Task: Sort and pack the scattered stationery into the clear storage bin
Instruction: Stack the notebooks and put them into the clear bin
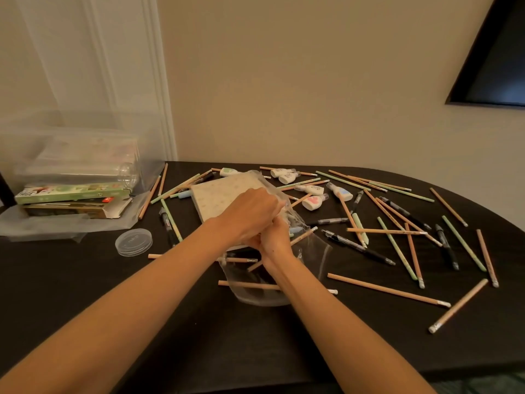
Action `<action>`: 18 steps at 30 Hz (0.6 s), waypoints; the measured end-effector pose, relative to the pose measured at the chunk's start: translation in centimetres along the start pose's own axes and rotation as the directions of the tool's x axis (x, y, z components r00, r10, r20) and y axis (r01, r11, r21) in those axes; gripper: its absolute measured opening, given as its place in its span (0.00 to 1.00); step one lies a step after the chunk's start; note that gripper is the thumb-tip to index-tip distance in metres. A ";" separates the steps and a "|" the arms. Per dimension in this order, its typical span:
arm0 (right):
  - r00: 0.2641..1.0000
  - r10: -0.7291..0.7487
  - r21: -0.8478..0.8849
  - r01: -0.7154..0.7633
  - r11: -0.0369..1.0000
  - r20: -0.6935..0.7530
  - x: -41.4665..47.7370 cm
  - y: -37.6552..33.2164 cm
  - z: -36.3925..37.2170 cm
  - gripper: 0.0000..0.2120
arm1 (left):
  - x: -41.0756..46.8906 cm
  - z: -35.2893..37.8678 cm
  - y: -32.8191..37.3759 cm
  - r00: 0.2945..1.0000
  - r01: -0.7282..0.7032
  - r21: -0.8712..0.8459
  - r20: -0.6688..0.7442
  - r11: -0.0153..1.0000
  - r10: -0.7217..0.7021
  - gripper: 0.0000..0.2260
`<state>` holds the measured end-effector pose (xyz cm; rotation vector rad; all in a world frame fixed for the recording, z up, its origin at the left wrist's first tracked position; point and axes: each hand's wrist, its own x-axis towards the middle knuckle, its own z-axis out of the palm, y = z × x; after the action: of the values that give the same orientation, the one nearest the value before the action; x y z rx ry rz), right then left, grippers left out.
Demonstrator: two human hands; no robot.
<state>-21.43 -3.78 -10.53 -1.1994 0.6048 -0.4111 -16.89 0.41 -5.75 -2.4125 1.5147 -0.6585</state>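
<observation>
At the table's middle, a pale patterned notebook (224, 191) sits partly inside a clear plastic bag (309, 251). My left hand (250, 214) lies over the notebook with its fingers curled on the bag's edge. Just right of it, my right hand (274, 237) grips the bag's plastic. Several wooden and green pencils (389, 290), black pens (358, 247) and white correction-tape dispensers (312, 201) lie scattered on the dark table (85, 280). The clear storage bin (82, 149) stands at the far left, with a clear jar and flat packs inside.
In front of the bin, flat boxes (71, 201) are stacked on a clear lid. A round clear cap (133, 241) lies near the stack. A dark screen (494, 52) hangs on the wall at top right. The table's front edge runs close to my forearms.
</observation>
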 end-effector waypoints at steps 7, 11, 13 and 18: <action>0.995 0.101 -0.318 -0.103 0.942 -0.022 -0.5 0.1 -1.9 0.16 | -0.5 0.2 -0.3 0.996 0.089 -0.299 0.036 0.950 -0.082 0.15; 0.988 0.152 -0.367 -0.148 0.919 -0.017 -0.7 -0.6 -2.1 0.17 | -0.9 0.5 -0.5 0.988 0.152 -0.537 0.096 0.830 -0.119 0.14; 0.982 0.186 -0.390 -0.161 0.907 0.027 -1.0 -1.1 -2.8 0.14 | -1.4 0.9 -0.7 0.987 0.158 -0.640 0.103 0.752 -0.119 0.13; 0.982 0.063 -0.621 0.062 0.781 0.178 -2.3 -3.9 -6.8 0.08 | -3.3 1.2 -1.5 0.965 0.244 -0.760 0.249 0.602 -0.076 0.12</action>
<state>-27.45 -8.71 -7.97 -1.8572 0.5925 -0.0784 -16.35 3.91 -7.05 -3.1372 1.7518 0.3507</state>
